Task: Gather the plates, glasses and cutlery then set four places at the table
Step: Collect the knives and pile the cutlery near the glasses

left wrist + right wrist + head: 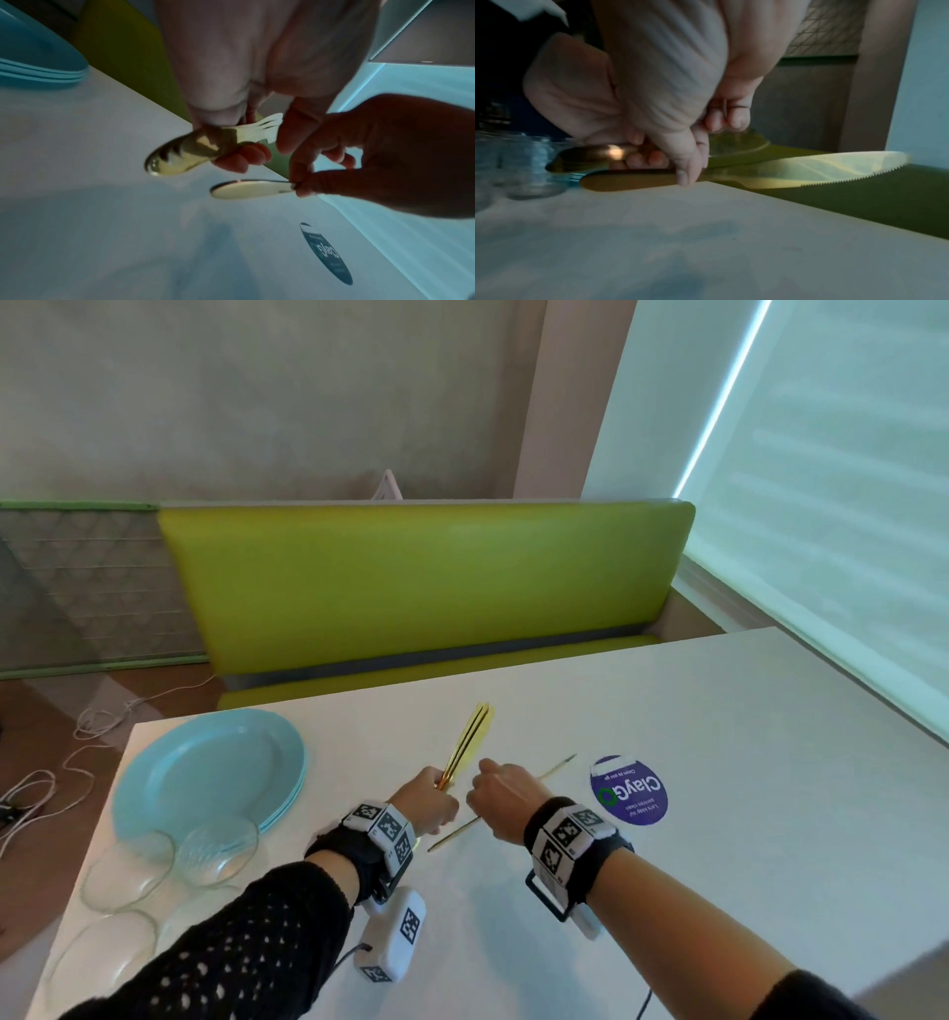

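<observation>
1. Nearest the camera, four clear glasses (169, 865) stand grouped at the near left corner of the white table (719, 762), well apart from both hands.
2. Just beyond the glasses, a stack of pale blue plates (210, 773) sits on the table's left side; the nearest glass rims overlap the stack's near edge in the head view, and whether they touch cannot be told.
3. The left hand (426, 801) is curled round a bundle of gold cutlery (470, 744), gripping the handles. The bundle fans out beyond the fingers toward the far table edge, raised off the surface. In the left wrist view, handle ends poke out below the fingers (241, 156).
4. The right hand (500, 801), just beside the left, pinches a single gold knife (808, 168) by its handle between thumb and fingertips. The knife lies low and nearly level over the table, its serrated blade pointing right, toward the sticker. Whether it rests on the surface cannot be told.
5. To the right of the right hand, a round purple sticker (629, 788) lies flat on the tabletop.
6. Beyond the table's far edge stands a green padded bench (426, 577).
7. Further right, a pale window blind (847, 480) fills the wall.
</observation>
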